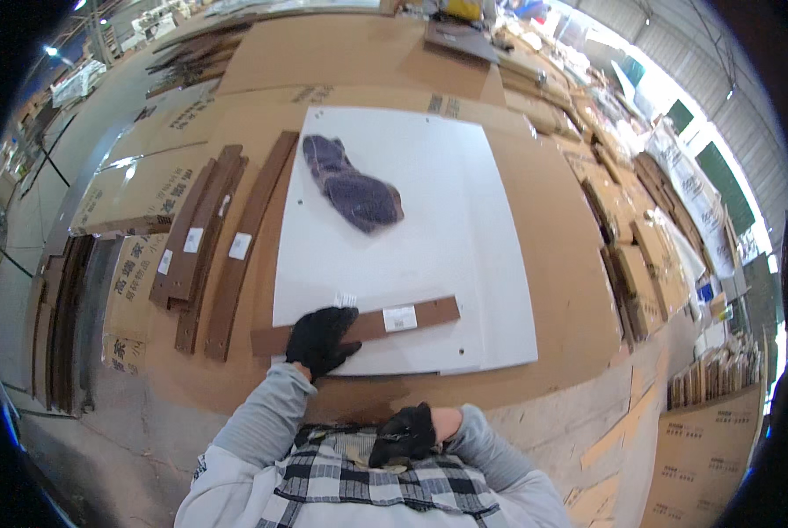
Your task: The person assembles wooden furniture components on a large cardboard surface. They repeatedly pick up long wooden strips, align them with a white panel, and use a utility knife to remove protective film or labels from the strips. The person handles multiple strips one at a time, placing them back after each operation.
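Observation:
My left hand (pixel 322 341), in a black glove, grips a narrow brown board (pixel 431 312) near its left end, the thumb along the near edge. A white label sticks to that board, which lies slightly slanted across the near part of a white panel (pixel 438 238). My right hand (pixel 403 436), also black-gloved, is curled at my waist against the checked apron (pixel 324 475). Its fingertips are hidden, and whether it holds anything does not show. Toward the far left of the panel lies a crumpled dark purple cloth (pixel 350 187).
Left of the panel, several brown boards (pixel 251 224) with labels lie side by side. Beneath everything is a cardboard-covered surface (pixel 557 273). Cardboard packages (pixel 134 198) stand at the left, and more stacked packages (pixel 636 264) line the right side.

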A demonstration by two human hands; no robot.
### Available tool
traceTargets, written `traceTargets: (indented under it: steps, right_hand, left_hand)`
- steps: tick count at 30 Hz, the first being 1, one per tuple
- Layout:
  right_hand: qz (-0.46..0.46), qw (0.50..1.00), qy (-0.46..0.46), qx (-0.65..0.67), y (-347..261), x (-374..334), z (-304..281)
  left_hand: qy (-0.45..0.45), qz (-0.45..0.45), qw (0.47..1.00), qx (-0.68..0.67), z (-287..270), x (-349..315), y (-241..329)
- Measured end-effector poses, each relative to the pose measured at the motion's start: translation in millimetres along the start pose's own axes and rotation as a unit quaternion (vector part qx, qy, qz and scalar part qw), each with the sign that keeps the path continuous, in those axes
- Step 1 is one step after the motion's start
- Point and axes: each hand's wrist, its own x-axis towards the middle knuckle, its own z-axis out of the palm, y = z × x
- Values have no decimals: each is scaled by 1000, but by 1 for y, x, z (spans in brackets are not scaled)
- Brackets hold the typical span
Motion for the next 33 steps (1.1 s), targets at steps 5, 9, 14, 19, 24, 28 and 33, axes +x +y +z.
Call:
traceTargets:
  steps: [5,9,14,19,24,28,33]
  right_hand:
    - [-61,989,134,31,-14,-1,-7]
    - [-21,998,24,-46,-17,2,-7]
    - [125,982,136,-25,-34,11,-8]
    - [5,994,107,11,-15,1,-15]
    - [-130,969,109,-180,0,4,-10]
    - [-100,980,90,-149,-3,-5,-21]
    - [-51,937,244,245,20,-21,-14]
  left_hand:
    - [6,-18,1000,-20,0,-1,4]
    - [-7,-41,999,-22,1,-4,3]
    - [-9,-35,999,-34,-2,-5,3]
    - [-37,-47,998,-28,-1,-3,4]
    - [-50,-37,997,-38,3,2,2]
    - [-31,55,997,44,10,0,8]
    - [-86,104,991,5,47,38,53]
